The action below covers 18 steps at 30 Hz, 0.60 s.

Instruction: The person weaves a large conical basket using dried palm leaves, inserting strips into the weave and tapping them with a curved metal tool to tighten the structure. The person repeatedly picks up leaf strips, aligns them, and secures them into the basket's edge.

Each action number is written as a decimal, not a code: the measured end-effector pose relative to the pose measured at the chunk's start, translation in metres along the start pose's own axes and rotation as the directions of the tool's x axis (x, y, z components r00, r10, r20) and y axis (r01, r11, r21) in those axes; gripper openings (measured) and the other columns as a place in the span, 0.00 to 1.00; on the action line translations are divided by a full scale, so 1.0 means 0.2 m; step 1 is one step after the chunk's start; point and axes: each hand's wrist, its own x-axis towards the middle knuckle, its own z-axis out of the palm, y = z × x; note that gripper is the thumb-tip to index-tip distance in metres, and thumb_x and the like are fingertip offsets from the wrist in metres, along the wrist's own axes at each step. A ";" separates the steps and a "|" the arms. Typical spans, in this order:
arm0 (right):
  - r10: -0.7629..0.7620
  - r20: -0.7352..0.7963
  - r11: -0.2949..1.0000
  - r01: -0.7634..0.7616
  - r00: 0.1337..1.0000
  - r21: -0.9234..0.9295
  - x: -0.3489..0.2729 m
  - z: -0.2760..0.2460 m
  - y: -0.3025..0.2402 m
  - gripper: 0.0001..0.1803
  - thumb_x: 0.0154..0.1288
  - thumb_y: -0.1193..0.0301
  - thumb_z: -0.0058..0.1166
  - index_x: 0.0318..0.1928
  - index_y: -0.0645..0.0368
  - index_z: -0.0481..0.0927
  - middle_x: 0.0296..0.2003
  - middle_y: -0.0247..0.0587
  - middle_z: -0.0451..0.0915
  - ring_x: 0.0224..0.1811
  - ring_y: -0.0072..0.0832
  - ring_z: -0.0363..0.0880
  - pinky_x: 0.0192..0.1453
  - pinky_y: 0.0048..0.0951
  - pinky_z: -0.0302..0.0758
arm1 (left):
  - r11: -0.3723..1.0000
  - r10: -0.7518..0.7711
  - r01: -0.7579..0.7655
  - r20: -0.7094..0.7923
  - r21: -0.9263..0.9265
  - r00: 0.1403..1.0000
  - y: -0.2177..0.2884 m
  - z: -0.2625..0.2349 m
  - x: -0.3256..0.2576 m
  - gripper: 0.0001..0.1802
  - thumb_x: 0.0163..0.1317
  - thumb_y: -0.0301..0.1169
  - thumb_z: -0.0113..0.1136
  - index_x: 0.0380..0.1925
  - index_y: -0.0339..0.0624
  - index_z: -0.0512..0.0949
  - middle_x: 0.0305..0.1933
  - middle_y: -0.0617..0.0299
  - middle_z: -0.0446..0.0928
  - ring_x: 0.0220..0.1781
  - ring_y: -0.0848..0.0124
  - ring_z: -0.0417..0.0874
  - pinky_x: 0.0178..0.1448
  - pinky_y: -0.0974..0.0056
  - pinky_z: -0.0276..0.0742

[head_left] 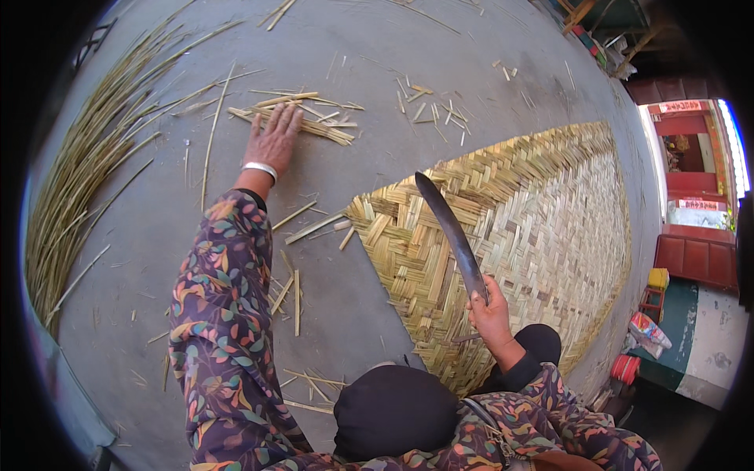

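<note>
My left hand (271, 141) reaches forward with its fingers stretched out over a small heap of short cut strips (326, 132) on the floor. It wears a pale bangle at the wrist. In my right hand (493, 318) is a long knife (453, 228) with a dark, slightly curved blade, gripped by its lower end and pointing up and away. Under the blade spreads a large woven mat (542, 212) in a zigzag pattern, greenish-yellow toward its left edge and paler to the right. Loose strips (314, 228) lie by the mat's left corner.
A big bundle of long dry stalks (86, 173) lies along the left. Short offcuts (428, 110) are scattered over the grey floor (353, 47). At the right are a red doorway (691, 173), a plastic bag (649, 334) and a red roll-like object (625, 369). My dark-clad knee (395, 412) is close below.
</note>
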 end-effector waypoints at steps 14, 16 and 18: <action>0.082 -0.172 0.988 -0.058 0.982 0.141 -0.30 -0.35 0.39 0.27 0.72 0.73 0.47 0.68 0.61 0.58 0.28 0.36 0.74 0.17 0.15 0.65 0.19 0.19 0.64 | 0.792 0.000 0.244 0.399 -0.559 0.917 0.04 -0.30 -0.06 0.06 0.59 0.37 0.64 0.32 0.48 0.82 0.30 0.65 0.82 0.31 0.69 0.81 0.35 0.65 0.75; 0.083 -0.184 0.984 -0.051 0.979 0.172 -0.33 -0.38 0.47 0.27 0.72 0.73 0.46 0.68 0.61 0.59 0.28 0.35 0.74 0.17 0.15 0.65 0.19 0.19 0.63 | 0.398 -0.037 0.522 0.556 -0.754 0.831 0.12 -0.37 -0.18 0.10 0.61 0.40 0.66 0.31 0.47 0.81 0.26 0.68 0.80 0.23 0.76 0.79 0.27 0.72 0.72; 0.105 -0.203 0.977 -0.062 0.974 0.206 -0.35 -0.39 0.55 0.26 0.72 0.73 0.46 0.67 0.62 0.60 0.28 0.35 0.74 0.16 0.15 0.65 0.19 0.19 0.64 | -0.020 0.054 0.631 0.629 -0.776 0.775 0.26 -0.43 -0.33 0.12 0.61 0.43 0.67 0.32 0.47 0.81 0.27 0.72 0.79 0.26 0.84 0.78 0.26 0.76 0.68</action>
